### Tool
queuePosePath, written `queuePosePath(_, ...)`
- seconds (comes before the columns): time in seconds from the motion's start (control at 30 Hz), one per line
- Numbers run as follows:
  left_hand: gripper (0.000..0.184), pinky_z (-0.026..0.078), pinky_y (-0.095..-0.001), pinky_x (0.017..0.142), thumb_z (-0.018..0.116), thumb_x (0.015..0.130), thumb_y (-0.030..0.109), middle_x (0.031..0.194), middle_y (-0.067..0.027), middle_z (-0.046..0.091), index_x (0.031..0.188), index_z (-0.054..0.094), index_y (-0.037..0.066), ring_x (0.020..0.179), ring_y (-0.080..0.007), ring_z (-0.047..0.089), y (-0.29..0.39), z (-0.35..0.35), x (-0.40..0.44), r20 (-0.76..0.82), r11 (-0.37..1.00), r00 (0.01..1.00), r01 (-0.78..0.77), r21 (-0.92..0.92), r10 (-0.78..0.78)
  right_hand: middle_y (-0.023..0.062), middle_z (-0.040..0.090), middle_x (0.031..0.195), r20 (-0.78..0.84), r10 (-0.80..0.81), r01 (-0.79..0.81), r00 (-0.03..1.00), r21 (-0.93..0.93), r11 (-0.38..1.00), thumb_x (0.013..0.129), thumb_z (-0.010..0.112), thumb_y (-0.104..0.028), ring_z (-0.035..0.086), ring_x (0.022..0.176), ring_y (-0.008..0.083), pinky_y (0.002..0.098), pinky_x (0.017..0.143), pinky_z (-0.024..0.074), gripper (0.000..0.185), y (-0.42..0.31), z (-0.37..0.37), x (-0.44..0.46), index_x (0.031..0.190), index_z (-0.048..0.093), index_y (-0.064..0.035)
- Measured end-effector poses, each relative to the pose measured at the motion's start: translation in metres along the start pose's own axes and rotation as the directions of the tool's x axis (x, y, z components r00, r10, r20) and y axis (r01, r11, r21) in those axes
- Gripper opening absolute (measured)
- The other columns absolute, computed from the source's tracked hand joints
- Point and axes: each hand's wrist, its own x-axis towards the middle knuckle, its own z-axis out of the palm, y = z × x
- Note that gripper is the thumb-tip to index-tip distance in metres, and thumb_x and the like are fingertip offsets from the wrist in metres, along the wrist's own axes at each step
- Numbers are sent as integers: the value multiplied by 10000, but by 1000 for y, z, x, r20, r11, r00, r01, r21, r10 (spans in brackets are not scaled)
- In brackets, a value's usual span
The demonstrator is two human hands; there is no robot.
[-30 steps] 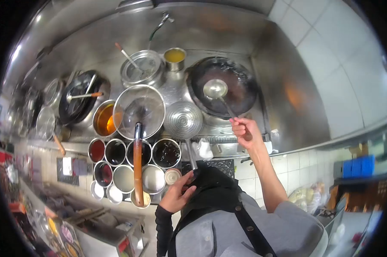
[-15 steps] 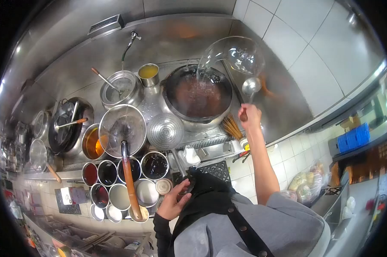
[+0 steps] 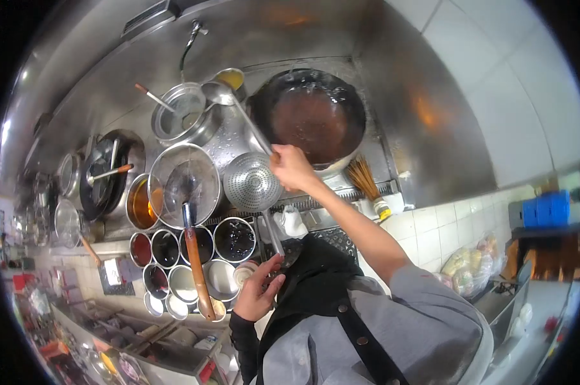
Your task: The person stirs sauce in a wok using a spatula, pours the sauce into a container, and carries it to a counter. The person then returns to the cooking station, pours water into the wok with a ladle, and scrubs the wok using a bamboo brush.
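Note:
My right hand (image 3: 293, 168) is closed around the wooden-ended handle of a metal ladle (image 3: 217, 94). The ladle's bowl is between the round metal pot (image 3: 174, 131) and a small pot of yellow liquid (image 3: 231, 78). Beside it sits a large dark wok (image 3: 354, 128), wet, reddish brown in its bottom. My left hand (image 3: 256, 295), low by my apron, has thumb and forefinger apart. Its fingertips are near the handle end of a perforated skimmer (image 3: 252, 181); whether they touch is unclear.
A mesh strainer (image 3: 186, 163) with a long wooden handle lies over the containers. Several cups of sauces and powders (image 3: 235, 240) stand along the front. A bamboo brush (image 3: 363, 179) rests right of the wok. A tap (image 3: 197, 27) is at the back wall.
My right hand has swung the ladle left across the wok, from its right side to the small pot. The arc of water in the air is gone. My left hand has barely moved.

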Motion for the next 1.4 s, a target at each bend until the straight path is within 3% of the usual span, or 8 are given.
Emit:
queuePosePath(0.23, 508, 514, -373, 1038, 631, 1011, 124, 1423, -118, 593, 1487, 475, 39, 1270, -240, 594, 0, 21, -11, -242, 969, 942, 207, -134, -234, 332, 683, 832, 129, -251, 278, 959, -277, 920, 760, 640, -56, 702, 855, 466, 514, 779, 571, 184, 19, 120, 190, 833, 687, 105)
queuePosePath(0.47, 504, 506, -355, 1031, 609, 1027, 121, 1434, -123, 586, 1499, 457, 32, 1291, -213, 572, -12, 53, -27, -437, 904, 819, 211, -372, -371, 222, 672, 693, 277, 123, -123, 953, -18, 992, 806, 634, -8, 703, 587, 281, 433, 528, 566, 107, 1, 194, 311, 741, 645, 77)
queuePosePath(0.57, 519, 480, -344, 1053, 602, 1033, 120, 1456, -113, 567, 1511, 433, 9, 1316, -210, 547, -6, 58, -26, -443, 889, 804, 214, -406, -396, 64, 484, 631, 629, 279, -688, 726, 661, 300, 868, 541, 95, 493, 477, 148, 293, 420, 460, 214, -9, 190, 331, 715, 458, -30)
queuePosePath(0.67, 513, 487, -344, 1046, 603, 1032, 126, 1447, -113, 575, 1508, 442, 21, 1306, -208, 558, -3, 58, -17, -452, 909, 815, 200, -366, -362, 56, 474, 659, 793, -18, -774, 609, 589, -232, 905, 524, 83, 488, 472, 138, 242, 417, 469, 188, -6, 157, 329, 766, 428, 0)
queuePosePath(0.93, 501, 494, -366, 1047, 594, 1033, 129, 1431, -104, 591, 1505, 451, 40, 1325, -213, 552, 19, 45, 12, -289, 970, 931, 177, -168, -221, 54, 496, 644, 402, -68, -406, 913, 910, -86, 896, 561, 69, 509, 472, 144, 245, 431, 468, 132, -42, -18, 299, 807, 483, 11)
queuePosePath(1.03, 500, 496, -341, 1029, 597, 1033, 132, 1434, -99, 586, 1502, 454, 34, 1315, -207, 557, 14, 48, 11, -180, 981, 969, 151, -120, -171, 219, 635, 636, -452, -30, 170, 892, 272, 947, 782, 633, -6, 665, 606, 349, 421, 582, 554, 81, -34, -89, 226, 723, 633, 49)
queuePosePath(1.07, 501, 498, -333, 1021, 599, 1033, 133, 1433, -100, 585, 1502, 454, 33, 1309, -203, 559, 9, 49, 9, -143, 985, 978, 138, -106, -153, 289, 660, 667, -626, -251, 90, 738, -276, 957, 744, 642, -24, 697, 676, 439, 472, 645, 571, 111, -23, -115, 195, 737, 657, 86)
queuePosePath(1.4, 500, 526, -346, 994, 619, 1021, 139, 1400, -141, 618, 1489, 479, 28, 1239, -219, 616, -18, 60, -2, 145, 998, 989, -9, 59, 0, 303, 682, 900, -678, -168, -223, 715, -450, 865, 845, 602, -45, 672, 894, 481, 518, 793, 534, 496, 135, -241, -151, 1313, 556, 112)
